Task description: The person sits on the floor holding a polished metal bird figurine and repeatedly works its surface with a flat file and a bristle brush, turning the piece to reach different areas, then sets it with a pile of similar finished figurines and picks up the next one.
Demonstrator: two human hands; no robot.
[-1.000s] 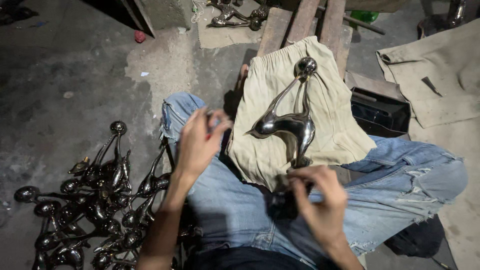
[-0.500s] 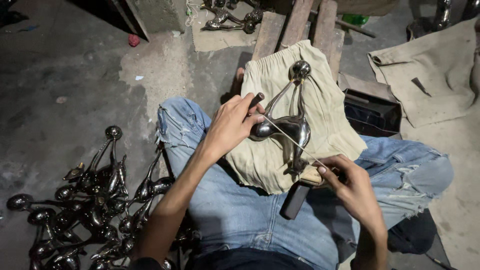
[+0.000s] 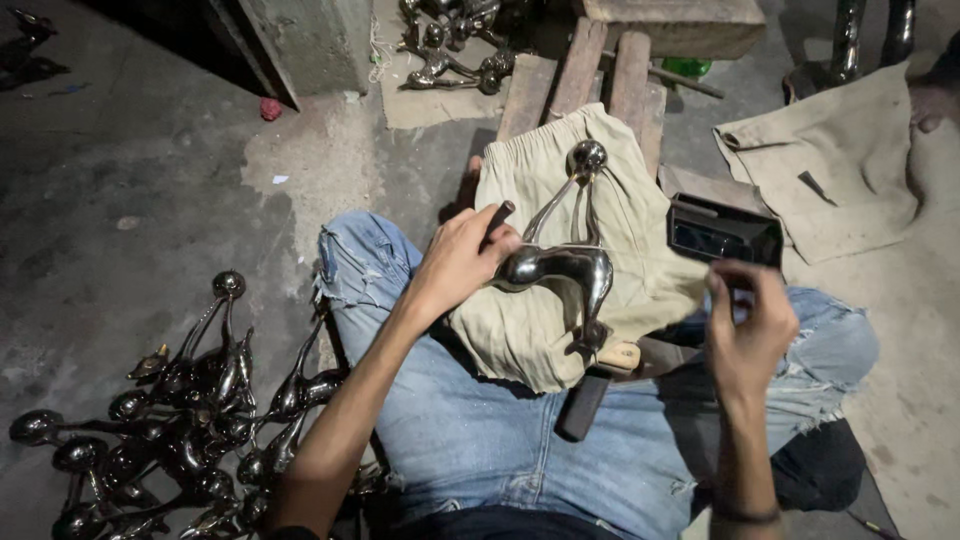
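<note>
The left hand [image 3: 462,262] had its fingers [image 3: 495,250] curled round the rear of a polished metal figure [image 3: 560,268], gripping it along with a dark rod-like tool [image 3: 497,217] that stuck up past the knuckles; what that tool was, the dim light did not let me tell. The right hand [image 3: 752,325] was raised off to the side, fingers loosely bent and pinched together near a black box [image 3: 722,232], and I could not tell whether they held anything small. The figure sat on a beige cloth [image 3: 620,250] spread over the person's jeans-clad lap [image 3: 470,430], its long neck rising to a round ball head [image 3: 586,157], its foot set down near a wooden-handled tool [image 3: 598,385]. With only one hand steadying it, the smooth piece seemed liable to tip or slide off the cloth onto the concrete floor [image 3: 130,180], and the rod might well scratch the bright finish if it slipped. It looked mirror-bright, curved and slender, catching highlights along its body. A heap of similar figures [image 3: 170,420] lay on the floor to the left, a tan cloth [image 3: 830,160] well apart to the right.
</note>
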